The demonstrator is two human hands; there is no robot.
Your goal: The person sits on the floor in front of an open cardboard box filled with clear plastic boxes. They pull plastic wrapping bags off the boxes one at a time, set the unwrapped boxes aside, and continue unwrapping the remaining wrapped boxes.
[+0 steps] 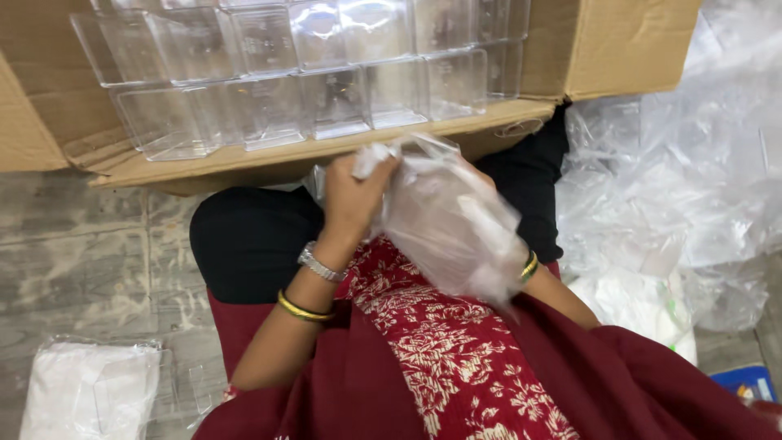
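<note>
My left hand [352, 200] pinches the top edge of a clear plastic bag [448, 224] held over my lap. My right hand [501, 244] is inside or behind the bag, mostly hidden by the cloudy film; only its wrist with a yellow bangle shows. The bag seems to wrap a clear plastic box, though its shape is blurred. Just beyond my hands lies an open cardboard carton [326, 151] on its side, filled with rows of clear plastic boxes [309, 77].
A heap of crumpled clear plastic bags [692, 163] lies on the right. A white packet in plastic [90, 391] rests on the tiled floor at the lower left. A blue object [745, 381] sits at the lower right edge.
</note>
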